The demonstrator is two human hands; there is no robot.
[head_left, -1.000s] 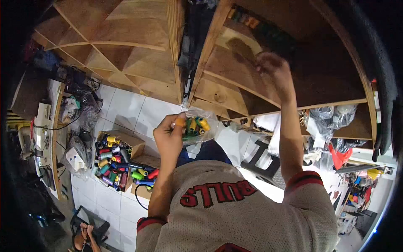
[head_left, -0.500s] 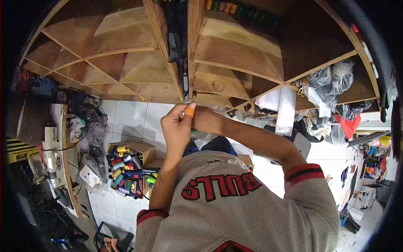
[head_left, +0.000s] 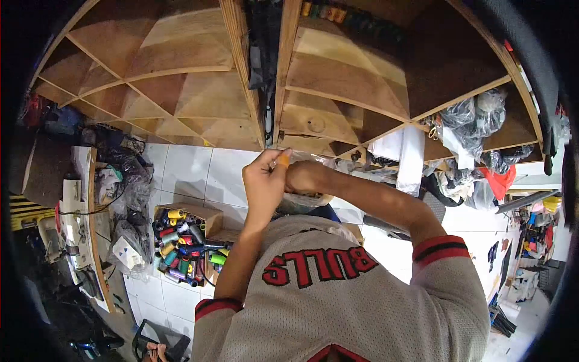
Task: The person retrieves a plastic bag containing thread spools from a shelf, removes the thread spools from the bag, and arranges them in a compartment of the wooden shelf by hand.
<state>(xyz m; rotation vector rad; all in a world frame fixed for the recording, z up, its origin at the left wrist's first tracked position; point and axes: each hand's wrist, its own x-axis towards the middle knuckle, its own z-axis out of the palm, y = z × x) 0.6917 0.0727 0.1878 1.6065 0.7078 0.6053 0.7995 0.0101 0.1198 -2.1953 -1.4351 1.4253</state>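
My left hand (head_left: 264, 181) is raised in front of my chest, its fingers pinched together. An orange band or small orange piece (head_left: 283, 159) shows at its thumb, and a small dark thing, too small to name, shows between the fingers. Close beside it, my right hand (head_left: 304, 178) is curled with its back toward me, so its fingertips and anything in them are hidden. Just below the hands is a clear plastic bag (head_left: 297, 205), partly covered by the right hand. I cannot tell whether that hand grips the bag.
A wooden shelf unit (head_left: 199, 71) stands ahead, with thread spools (head_left: 325, 12) on top and plastic-wrapped goods (head_left: 473, 117) at right. A box of thread cones (head_left: 184, 247) sits on the tiled floor at left. Beyond it is a sewing machine (head_left: 73, 226) on a table.
Both hands have shifted slightly right in the view, still close together. My right hand has turned and curled lower, and more of the plastic bag shows beneath it.
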